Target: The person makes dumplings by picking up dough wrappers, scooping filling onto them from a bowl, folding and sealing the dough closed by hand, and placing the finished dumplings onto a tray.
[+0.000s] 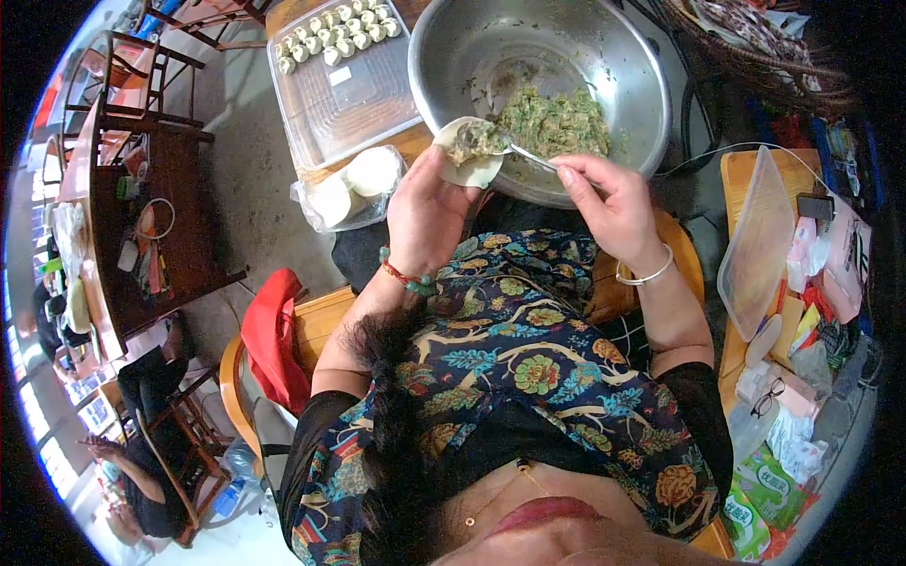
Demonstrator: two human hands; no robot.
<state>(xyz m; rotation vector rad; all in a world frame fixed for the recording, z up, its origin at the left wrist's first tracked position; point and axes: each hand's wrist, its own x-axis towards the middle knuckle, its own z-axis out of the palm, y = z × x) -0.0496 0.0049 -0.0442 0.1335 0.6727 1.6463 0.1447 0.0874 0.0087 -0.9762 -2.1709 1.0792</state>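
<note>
Cradling a round wrapper (477, 174), the left grip (425, 209) closes lightly on its edge, while the right grip (609, 203) pinches a metal spoon (535, 159) by the handle. The spoon's tip reaches the filling (472, 141) on the wrapper, seemingly pressing it, though that is too small to be sure. This wrapper is filled but unfolded. Beside it, the steel bowl (664, 94) holds a good mound of mixture (566, 123) yet to be used. Left of the bowl, a clear tray (377, 113) carries rows of folded dumplings (344, 38) at its far end, its near part bare. Flat wrappers (375, 172) in a plastic bag lie near the left wrist. Tray and bowl rims nearly meet, leaving little sideways room; the space above looks open.
</note>
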